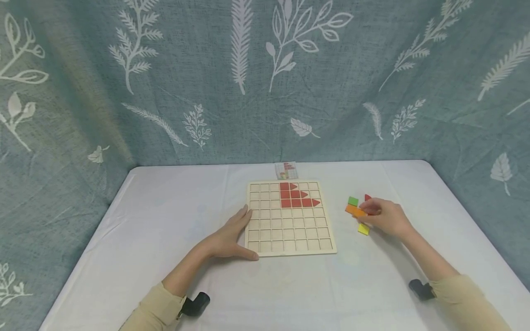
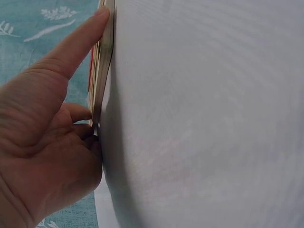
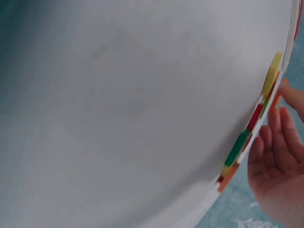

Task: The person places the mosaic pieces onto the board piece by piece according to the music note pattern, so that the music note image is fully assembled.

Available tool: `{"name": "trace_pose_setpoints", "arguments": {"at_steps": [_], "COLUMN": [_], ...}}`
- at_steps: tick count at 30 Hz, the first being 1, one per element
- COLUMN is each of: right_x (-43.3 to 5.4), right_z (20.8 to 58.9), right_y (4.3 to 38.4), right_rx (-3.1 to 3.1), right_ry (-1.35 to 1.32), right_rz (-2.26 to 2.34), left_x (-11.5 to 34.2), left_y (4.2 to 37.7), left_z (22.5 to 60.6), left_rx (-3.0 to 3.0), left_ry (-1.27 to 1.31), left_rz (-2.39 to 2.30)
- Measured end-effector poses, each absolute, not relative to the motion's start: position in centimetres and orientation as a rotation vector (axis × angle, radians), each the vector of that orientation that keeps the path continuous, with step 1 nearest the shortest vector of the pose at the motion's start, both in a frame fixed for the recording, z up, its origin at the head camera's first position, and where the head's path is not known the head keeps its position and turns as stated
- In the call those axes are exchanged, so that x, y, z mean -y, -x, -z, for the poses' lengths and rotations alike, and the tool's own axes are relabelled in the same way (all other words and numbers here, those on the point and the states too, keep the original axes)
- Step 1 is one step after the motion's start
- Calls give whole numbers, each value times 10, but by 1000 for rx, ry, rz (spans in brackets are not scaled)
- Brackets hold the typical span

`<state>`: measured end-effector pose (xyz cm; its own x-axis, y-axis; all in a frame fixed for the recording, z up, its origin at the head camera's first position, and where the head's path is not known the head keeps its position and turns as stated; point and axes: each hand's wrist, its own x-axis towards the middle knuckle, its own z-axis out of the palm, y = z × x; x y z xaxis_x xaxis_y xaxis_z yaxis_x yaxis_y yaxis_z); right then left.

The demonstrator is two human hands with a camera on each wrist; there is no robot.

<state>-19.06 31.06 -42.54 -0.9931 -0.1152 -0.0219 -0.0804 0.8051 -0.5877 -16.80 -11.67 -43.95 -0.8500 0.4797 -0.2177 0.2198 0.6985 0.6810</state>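
A left hand (image 1: 232, 235), thumb and fingers spread apart, touches the left edge of a pale wooden grid board (image 1: 288, 223) bearing flat red squares and triangles (image 1: 296, 194). At right, beside a green square tile (image 1: 353, 201), a right hand (image 1: 385, 217) pinches a flat orange tile (image 1: 360, 213) near a yellow tile (image 1: 363, 229).

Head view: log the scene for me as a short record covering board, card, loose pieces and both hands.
Board: pale grid board flat on the white cloth
On board: red pieces in three rows, top right, each row ending in a point facing right
Card: small picture card just beyond the board's far edge
Loose pieces: right of the board; green, yellow and red visible
Left hand: touches the board's left edge, thumb at the near corner
Right hand: pinches an orange piece; whether lifted, unclear
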Motion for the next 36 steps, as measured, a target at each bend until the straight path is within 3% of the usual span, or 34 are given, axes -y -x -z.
{"name": "trace_pose_setpoints", "arguments": {"at_steps": [16,23,28,36], "right_x": [-251,-208,-181,-166], "right_z": [431,431,432,430], "right_y": [216,232,237,235], "right_rx": [-2598,-2614,-2678,-2694], "right_ry": [161,388,694,951], "right_rz": [1424,1321,1155,1110], "left_x": [108,106,107,109], "left_y": [174,177,175,172], "left_z": [444,444,440,437], "left_rx": [-2555,-2559,-2546,-2522], "left_ry": [-525,-512,-505,-495], "left_rz": [-965,-972,-971,-963]}}
